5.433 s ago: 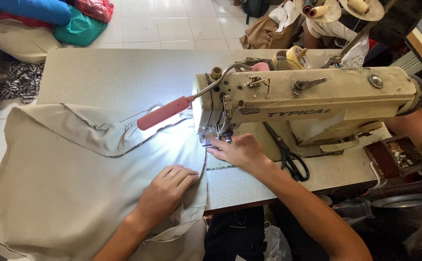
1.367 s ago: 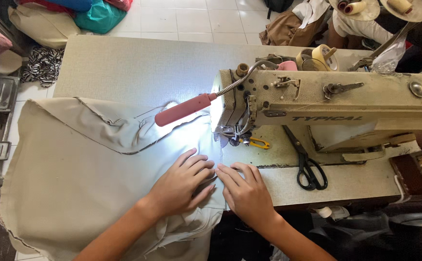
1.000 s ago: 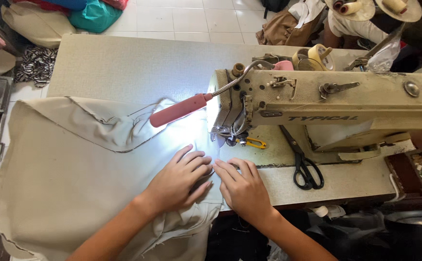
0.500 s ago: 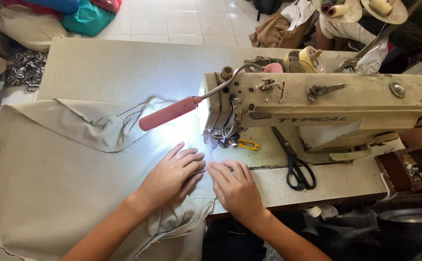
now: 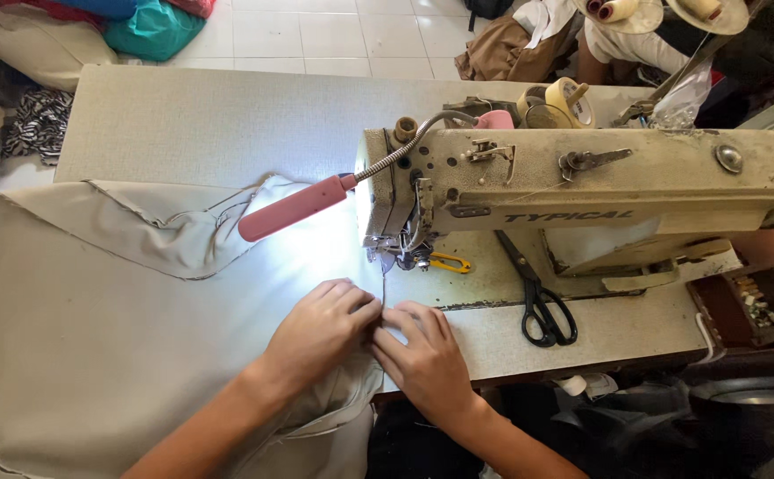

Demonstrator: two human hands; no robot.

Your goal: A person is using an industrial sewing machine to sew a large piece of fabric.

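A large beige cloth [image 5: 94,328] lies spread over the sewing table, its right edge running toward the needle of a cream sewing machine [image 5: 582,186]. My left hand [image 5: 320,328] rests flat on the cloth, fingers pressing its edge. My right hand [image 5: 422,359] sits beside it, fingertips touching the same edge just in front of the needle. Both hands meet at the seam line. A pink lamp [image 5: 294,206] on a flexible neck lights the cloth.
Black scissors [image 5: 538,297] lie under the machine arm, and a small yellow-handled snipper [image 5: 449,263] lies by the needle. A tape roll [image 5: 569,99] and thread cones [image 5: 617,11] stand behind the machine. Fabric bundles [image 5: 152,27] lie on the floor. A small parts box [image 5: 750,306] sits at right.
My right hand came off the spot by the needle and joined my left at the cloth's edge. Over the last second both hands have stayed together on the seam.
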